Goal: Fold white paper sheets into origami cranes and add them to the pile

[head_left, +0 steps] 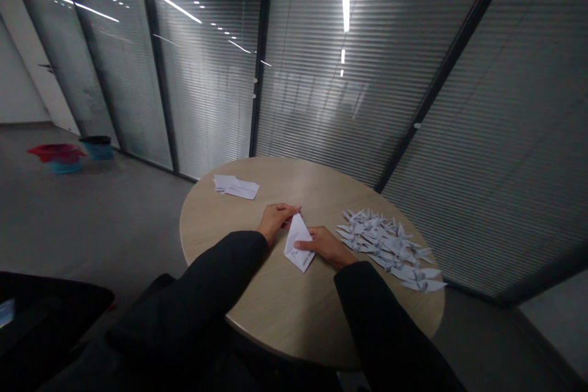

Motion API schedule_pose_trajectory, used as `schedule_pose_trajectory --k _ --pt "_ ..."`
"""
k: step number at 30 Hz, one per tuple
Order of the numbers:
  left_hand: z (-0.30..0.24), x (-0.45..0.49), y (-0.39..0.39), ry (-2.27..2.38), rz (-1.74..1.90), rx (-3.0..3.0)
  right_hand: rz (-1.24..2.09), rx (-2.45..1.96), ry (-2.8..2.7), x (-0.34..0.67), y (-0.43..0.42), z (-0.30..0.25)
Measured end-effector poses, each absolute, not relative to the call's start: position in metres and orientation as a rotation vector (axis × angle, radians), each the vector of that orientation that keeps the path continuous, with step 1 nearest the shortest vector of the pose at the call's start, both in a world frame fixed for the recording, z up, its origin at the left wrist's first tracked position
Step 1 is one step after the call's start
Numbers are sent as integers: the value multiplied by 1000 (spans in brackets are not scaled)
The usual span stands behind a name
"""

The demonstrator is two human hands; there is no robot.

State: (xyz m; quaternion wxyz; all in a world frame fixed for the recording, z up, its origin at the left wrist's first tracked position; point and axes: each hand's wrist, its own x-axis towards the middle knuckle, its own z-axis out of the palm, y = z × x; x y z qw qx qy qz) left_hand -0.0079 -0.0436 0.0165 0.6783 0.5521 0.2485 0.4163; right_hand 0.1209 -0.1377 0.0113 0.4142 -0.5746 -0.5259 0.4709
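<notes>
A white folded paper (297, 246) lies on the round wooden table (275, 312), shaped like a kite with its point away from me. My left hand (274, 220) rests at its upper left, fingers curled with the fingertips pressing the paper's tip. My right hand (325, 244) lies on its right side, thumb pressing the sheet flat. Both sleeves are black.
A small stack of white sheets (236, 186) lies at the table's far left. Several folded paper cranes (388, 246) are spread along the right edge. Glass walls with blinds stand behind. Red and blue basins (64, 155) sit on the floor at far left.
</notes>
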Motion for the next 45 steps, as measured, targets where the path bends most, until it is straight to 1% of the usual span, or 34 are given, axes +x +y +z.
schedule_pose_trajectory --k 6,16,24,30,33,37,42,45 --pt "12 -6 -40 432 818 1197 1207 -1433 -1260 123 -138 11" --pt "14 -6 -42 451 825 1180 1196 -1467 -1284 123 -137 11" --pt "8 -2 -38 528 935 1351 1188 -1456 -1330 124 -136 7" --pt "3 -2 -36 805 1188 1727 1161 -1473 -1346 118 -136 8" --pt "8 -5 -39 850 1227 1806 1125 -1494 -1323 114 -135 10" --pt "8 -5 -35 793 1170 1798 1072 -1510 -1286 111 -134 10" --pt "-4 0 -25 583 932 1655 1060 -1496 -1251 111 -133 6" --pt "-6 0 -27 604 940 1694 1054 -1487 -1241 109 -134 7"
